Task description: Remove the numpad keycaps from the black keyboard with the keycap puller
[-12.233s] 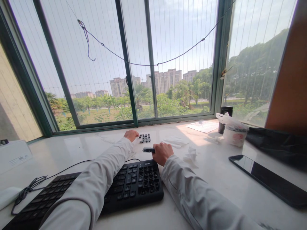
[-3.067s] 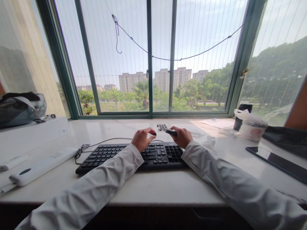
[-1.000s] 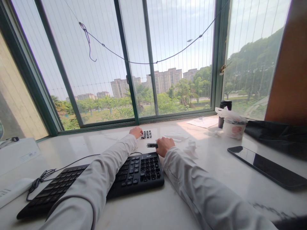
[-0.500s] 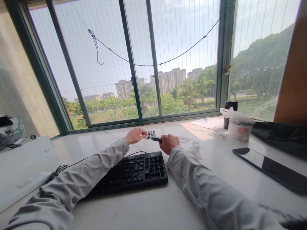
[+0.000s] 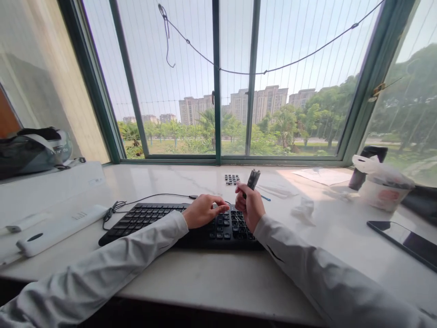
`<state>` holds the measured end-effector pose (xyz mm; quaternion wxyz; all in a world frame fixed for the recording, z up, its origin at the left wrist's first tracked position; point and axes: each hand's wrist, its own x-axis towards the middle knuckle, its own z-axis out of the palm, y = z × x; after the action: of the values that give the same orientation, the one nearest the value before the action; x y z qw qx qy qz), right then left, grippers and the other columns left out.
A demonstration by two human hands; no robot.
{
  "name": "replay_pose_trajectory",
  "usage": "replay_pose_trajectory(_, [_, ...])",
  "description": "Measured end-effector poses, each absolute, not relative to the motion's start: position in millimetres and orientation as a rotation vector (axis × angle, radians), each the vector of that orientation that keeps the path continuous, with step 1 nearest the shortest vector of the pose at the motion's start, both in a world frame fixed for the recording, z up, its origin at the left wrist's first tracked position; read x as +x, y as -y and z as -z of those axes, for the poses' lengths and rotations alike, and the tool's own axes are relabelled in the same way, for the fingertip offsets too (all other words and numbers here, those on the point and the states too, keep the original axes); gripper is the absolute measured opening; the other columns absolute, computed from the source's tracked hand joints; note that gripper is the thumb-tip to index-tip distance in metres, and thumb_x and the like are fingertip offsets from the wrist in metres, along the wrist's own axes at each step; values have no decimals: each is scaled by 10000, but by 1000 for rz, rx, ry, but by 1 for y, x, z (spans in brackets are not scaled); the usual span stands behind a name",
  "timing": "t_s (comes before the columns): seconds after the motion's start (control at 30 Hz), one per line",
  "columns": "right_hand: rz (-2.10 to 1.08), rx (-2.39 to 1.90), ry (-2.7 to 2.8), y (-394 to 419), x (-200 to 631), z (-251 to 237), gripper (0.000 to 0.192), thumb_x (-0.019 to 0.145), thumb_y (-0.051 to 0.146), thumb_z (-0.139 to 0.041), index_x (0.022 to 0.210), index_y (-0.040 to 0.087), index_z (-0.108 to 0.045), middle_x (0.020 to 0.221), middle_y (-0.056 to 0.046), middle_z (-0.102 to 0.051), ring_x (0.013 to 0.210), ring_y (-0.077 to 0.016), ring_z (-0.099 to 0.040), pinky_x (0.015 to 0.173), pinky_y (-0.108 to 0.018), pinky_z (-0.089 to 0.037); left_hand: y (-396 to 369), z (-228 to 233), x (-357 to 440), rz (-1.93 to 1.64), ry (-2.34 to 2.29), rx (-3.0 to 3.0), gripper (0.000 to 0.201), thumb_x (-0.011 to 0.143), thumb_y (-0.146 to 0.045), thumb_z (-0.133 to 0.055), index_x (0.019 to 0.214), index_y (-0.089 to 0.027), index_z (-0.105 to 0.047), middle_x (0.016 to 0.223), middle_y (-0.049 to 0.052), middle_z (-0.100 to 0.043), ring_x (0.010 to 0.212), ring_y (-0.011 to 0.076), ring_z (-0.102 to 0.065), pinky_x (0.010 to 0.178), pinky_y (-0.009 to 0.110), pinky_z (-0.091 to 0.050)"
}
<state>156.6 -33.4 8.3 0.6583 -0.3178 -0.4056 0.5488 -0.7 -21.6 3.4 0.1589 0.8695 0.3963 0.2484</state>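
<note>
A black keyboard (image 5: 205,239) lies under my hands; its number pad looks stripped down to square sockets. Behind it, several small dark keycaps (image 5: 232,179) are laid out in rows on the white tabletop. My right hand (image 5: 251,207) is closed around a short dark stick-like tool (image 5: 253,179), held upright over the right end of the keyboard. My left hand (image 5: 206,210) hovers above the keys, thumb and fingers brought together near the number pad; whatever is in them, if anything, is too small to make out. A thin blue stick (image 5: 265,198) shows behind my right hand.
On the right lie a dark phone (image 5: 406,241), a tub in a plastic bag (image 5: 387,189), a black cylinder (image 5: 367,168), papers (image 5: 322,175) and crumpled clear plastic (image 5: 303,210). A white power strip (image 5: 64,230), cable (image 5: 112,209) and white box (image 5: 58,182) occupy the left.
Both hands have drawn back from the keycaps to above the keyboard. The dark tool has turned from lying sideways to upright in my right hand. The view has shifted too.
</note>
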Motion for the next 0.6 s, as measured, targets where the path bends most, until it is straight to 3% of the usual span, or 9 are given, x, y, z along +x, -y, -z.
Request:
replay_pose_trajectory(0.23, [-1374, -619, 778, 41, 152, -6, 240, 723, 287, -622, 594, 189, -444, 427, 101, -261, 400, -60, -237, 400, -195, -257, 39, -2, 6, -741, -1069, 2434, 370, 870, -464, -533, 832, -150, -724, 654, 3, -649, 575, 107, -507, 556, 206, -361])
replay_pose_trajectory(0.6, [-1311, -696, 816, 50, 149, -4, 279, 761, 310, -585, 576, 200, -408, 434, 91, -263, 394, -69, -259, 407, -212, -287, 40, 5, 8, -800, -1064, 2513, 259, 860, -423, -566, 876, -211, -713, 861, 15, -710, 741, 148, -592, 637, 228, -395])
